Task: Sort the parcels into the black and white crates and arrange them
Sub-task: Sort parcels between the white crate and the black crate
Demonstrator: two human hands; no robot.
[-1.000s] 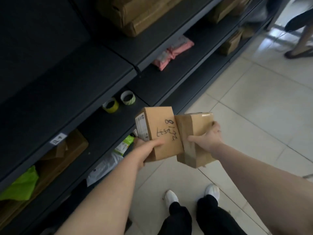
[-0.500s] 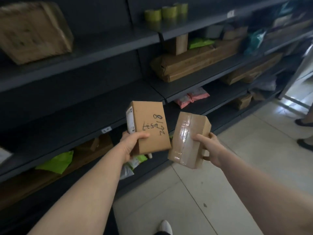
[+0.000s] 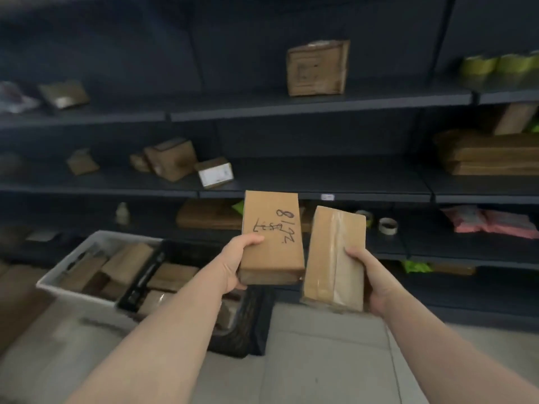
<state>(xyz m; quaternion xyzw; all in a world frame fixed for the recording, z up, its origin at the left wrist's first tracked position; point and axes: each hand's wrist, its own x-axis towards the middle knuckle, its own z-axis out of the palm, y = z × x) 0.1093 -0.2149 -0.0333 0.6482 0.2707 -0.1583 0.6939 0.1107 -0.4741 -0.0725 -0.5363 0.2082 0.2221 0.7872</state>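
Left hand (image 3: 236, 259) clasps the marked box (image 3: 272, 237), right hand (image 3: 368, 275) the taped box (image 3: 332, 258), by their sides; both seem light and stiff.

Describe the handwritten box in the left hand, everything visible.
The handwritten box is a plain brown cardboard parcel, oblong and closed, with dark marker scrawl including an 8 on its broad face. It is held upright in front of the dark shelves. The left hand grips its lower left edge, thumb on the face.

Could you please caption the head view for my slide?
Left hand holds the marked parcel, right hand the taped parcel, near the white crate and black crate.
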